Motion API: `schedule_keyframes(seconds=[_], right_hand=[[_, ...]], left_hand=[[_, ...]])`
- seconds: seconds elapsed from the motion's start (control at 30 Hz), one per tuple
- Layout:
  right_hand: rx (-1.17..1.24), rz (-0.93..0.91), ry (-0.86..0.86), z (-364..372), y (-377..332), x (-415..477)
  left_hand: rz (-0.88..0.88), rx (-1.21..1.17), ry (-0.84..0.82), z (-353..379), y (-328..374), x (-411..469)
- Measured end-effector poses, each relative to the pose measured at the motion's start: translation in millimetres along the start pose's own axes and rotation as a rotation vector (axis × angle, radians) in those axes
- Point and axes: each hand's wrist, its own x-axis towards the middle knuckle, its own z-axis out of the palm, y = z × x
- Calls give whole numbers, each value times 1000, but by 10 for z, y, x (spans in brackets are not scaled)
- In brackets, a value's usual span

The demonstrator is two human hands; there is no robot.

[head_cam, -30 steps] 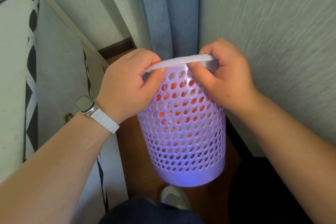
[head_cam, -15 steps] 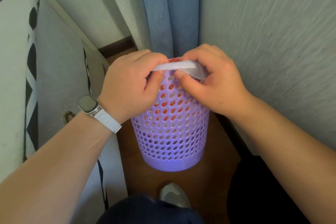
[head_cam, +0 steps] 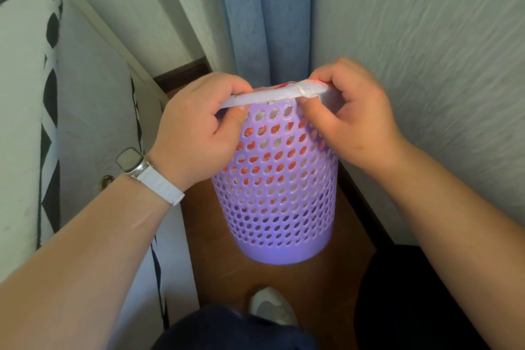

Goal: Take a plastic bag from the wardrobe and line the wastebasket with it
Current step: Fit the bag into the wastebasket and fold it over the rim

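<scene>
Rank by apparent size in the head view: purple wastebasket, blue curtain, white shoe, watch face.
1. purple wastebasket
2. blue curtain, cut off by the frame's top edge
3. white shoe, partly hidden
4. watch face, smallest despite being nearer the camera

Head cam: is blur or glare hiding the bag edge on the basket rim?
Head view: no glare, soft even light; the wastebasket rim, plastic bag edge, left hand and right hand are sharp; the right wall looks streaked; wide-angle bends the frame edges.
</scene>
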Motion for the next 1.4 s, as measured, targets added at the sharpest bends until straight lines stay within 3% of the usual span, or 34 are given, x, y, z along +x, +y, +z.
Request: schedule_keyframes(seconds=[0.13, 0.23, 0.53, 0.83, 1.1, 1.4], right_hand=[[-87, -48, 37, 36, -38, -22], [-113, -59, 33, 80, -88, -41], [-71, 2, 34, 160, -227, -71], [5, -16, -109, -65, -35, 73], [-3, 40, -25, 21, -41, 7], [-78, 36, 16, 148, -138, -68]], left_hand=[[187, 183, -25, -27, 52, 37], [235, 252, -3, 7, 117, 34], [173, 146, 2, 40, 91, 37], [54, 68, 46, 8, -10, 14], [91, 35, 2, -7, -1, 18], [167, 191, -74, 51, 114, 15]])
